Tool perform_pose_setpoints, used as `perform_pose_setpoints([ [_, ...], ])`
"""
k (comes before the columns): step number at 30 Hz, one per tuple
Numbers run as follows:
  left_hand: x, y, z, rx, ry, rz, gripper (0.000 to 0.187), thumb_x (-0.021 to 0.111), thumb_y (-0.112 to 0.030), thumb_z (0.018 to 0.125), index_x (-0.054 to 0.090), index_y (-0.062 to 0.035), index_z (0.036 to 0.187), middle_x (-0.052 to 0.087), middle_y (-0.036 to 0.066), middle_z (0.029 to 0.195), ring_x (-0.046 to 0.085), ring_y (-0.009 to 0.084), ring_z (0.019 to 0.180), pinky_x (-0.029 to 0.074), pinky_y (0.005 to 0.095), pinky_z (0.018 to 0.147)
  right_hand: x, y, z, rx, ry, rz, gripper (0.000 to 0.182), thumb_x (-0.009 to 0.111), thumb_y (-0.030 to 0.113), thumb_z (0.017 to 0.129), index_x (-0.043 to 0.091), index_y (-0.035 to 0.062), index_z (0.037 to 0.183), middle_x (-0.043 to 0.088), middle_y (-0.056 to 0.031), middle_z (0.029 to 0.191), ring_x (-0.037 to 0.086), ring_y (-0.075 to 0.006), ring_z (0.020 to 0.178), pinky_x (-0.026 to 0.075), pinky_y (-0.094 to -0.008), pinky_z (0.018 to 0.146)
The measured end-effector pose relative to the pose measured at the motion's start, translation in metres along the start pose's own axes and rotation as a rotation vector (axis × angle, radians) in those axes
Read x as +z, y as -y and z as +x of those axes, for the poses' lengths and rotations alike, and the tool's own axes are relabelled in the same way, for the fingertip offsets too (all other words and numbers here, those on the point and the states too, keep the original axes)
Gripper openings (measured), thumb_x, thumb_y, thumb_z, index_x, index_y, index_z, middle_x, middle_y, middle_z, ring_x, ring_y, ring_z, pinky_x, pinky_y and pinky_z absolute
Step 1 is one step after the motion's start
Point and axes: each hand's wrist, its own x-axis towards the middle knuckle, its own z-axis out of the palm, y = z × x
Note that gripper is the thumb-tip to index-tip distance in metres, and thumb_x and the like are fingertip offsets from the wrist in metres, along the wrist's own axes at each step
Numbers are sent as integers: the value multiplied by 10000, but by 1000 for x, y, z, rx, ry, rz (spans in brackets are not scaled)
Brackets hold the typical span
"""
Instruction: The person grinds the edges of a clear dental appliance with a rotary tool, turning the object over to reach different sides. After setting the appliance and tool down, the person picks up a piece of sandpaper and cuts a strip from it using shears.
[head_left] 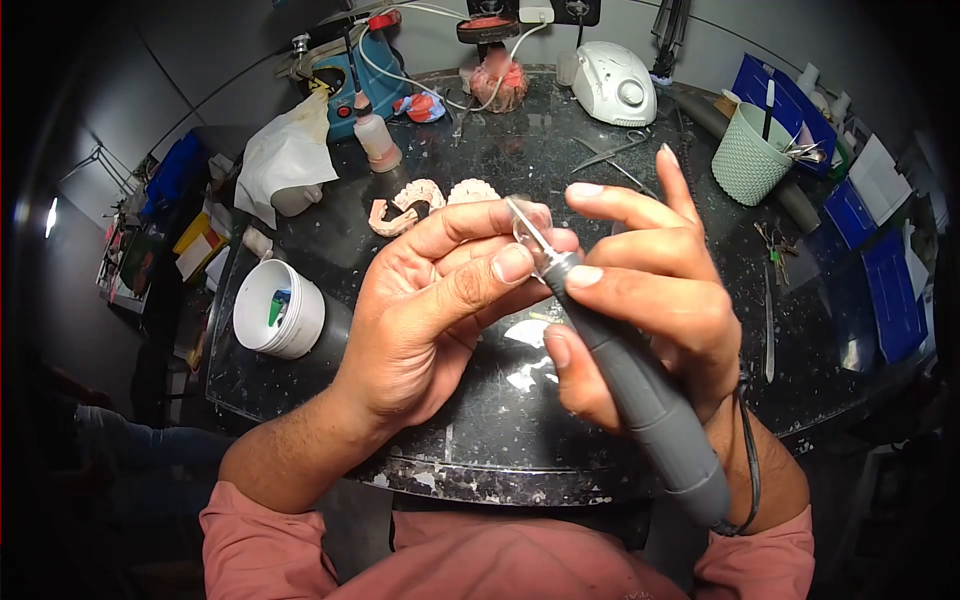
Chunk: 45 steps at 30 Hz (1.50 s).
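At the centre, my left hand (440, 290) pinches a small clear piece (528, 232) between thumb and fingers; its exact shape is hard to make out. My right hand (660, 290) grips a dark grey rotary handpiece (645, 400), its cable running back past my wrist. The handpiece's thin metal tip (530, 222) points up and left and lies over the clear piece; whether they touch I cannot tell. Behind my left hand, pinkish dental models (405, 207) stand on the black worktop (450, 440), partly hidden by my fingers.
A white tub (280, 310) stands at left, near a dropper bottle (377, 143), a cloth (285, 155) and a blue machine (380, 70). At the back sits a white control unit (615, 85). To the right are metal tools (612, 153), a green basket (750, 155) and blue trays (893, 295).
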Motion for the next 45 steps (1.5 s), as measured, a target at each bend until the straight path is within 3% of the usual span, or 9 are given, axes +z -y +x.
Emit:
perform_pose_setpoints([
  [6,-2,-1,-1,12,8,-28,249,582,-46,925,571,8,1167,662,152,1078,633,220,1067,505,345,953,-1,3,0,12,54,49,438,753,100,699,516,127,1067,581,-71,941,614,-331,1074,239,-616,1095],
  [8,-2,-1,-1,4,15,-22,247,582,-34,920,572,11,1162,663,158,1075,632,222,1071,499,345,958,3,0,-3,38,-25,73,430,746,88,694,515,123,1056,581,-71,921,621,-330,1061,238,-620,1094],
  [19,-6,6,1,213,-20,109,227,618,85,854,607,27,1074,676,174,1040,655,215,1014,504,330,938,-2,3,1,34,11,103,413,712,107,745,452,100,1067,565,-94,892,645,-345,1021,210,-640,1093],
  [45,-4,5,-1,326,-12,202,263,668,104,807,588,23,1045,683,158,1017,659,182,980,518,305,905,2,5,1,33,-14,200,411,684,56,772,425,53,1091,535,-144,949,642,-384,1017,289,-601,1081],
])
